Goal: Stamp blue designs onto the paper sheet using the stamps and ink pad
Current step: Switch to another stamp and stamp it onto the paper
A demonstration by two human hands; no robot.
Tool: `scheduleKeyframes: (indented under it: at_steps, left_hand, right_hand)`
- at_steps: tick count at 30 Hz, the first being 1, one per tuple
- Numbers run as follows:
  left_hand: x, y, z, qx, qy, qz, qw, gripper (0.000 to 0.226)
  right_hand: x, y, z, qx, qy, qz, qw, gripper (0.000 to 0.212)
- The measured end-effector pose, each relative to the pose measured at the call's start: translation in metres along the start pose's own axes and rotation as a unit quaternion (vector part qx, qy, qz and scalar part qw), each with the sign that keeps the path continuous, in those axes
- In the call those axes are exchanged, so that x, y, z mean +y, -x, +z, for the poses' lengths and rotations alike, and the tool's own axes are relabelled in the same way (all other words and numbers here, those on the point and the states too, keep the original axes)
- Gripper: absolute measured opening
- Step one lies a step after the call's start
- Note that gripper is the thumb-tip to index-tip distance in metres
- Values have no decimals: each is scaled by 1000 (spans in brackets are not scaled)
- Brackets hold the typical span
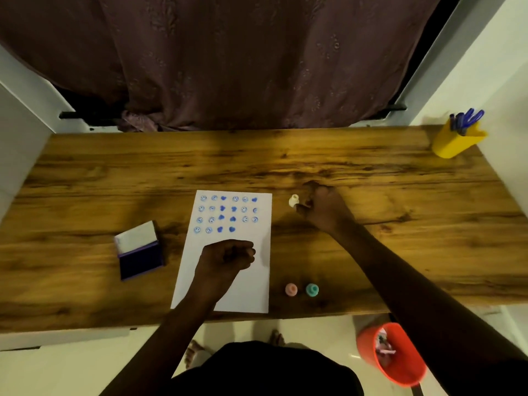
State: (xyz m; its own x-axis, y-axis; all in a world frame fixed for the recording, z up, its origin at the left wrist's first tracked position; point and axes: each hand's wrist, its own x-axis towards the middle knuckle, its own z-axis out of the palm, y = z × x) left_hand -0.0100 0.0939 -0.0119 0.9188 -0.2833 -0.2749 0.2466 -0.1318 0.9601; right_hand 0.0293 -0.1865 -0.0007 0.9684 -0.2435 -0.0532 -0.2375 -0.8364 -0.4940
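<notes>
A white paper sheet [245, 284] lies on the wooden table [85, 178], its upper part covered with rows of blue smiley and heart prints. My left hand [228, 255] rests on the sheet as a closed fist, below the prints. Right of the sheet's top corner, my right hand [323, 210] has its fingertips at a small white stamp [293, 200]; whether it grips the stamp is unclear. An open blue ink pad [140, 258] with its white lid raised sits left of the sheet. A pink stamp [291, 289] and a teal stamp [312, 290] stand right of the sheet's lower edge.
A yellow cup [457, 141] holding blue pens stands at the table's far right corner. An orange bin [397, 355] sits on the floor under the table's front right edge. A dark curtain hangs behind the table.
</notes>
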Motion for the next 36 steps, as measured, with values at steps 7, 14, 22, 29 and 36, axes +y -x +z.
scheduleKeyframes:
  at_steps: [7,14,22,29,36]
  left_hand:
    - [9,-4,25,-35,-32,5,999,29]
    - [7,-3,44,-65,-49,-19,996,23]
    - [9,-1,52,-78,-71,-29,994,17]
    - [17,3,49,-91,-32,-24,995,26]
    - [33,11,37,-116,76,0,990,51]
  right_hand:
    - [4,92,-16,-78,-34,-11,996,39]
    - [15,149,-7,-144,36,12,989,60]
    - [17,158,11,-159,64,-5,985,31]
    - [5,138,-7,-72,-78,9,994,25]
    - [-33,118,-6,-88,-341,122,928,20]
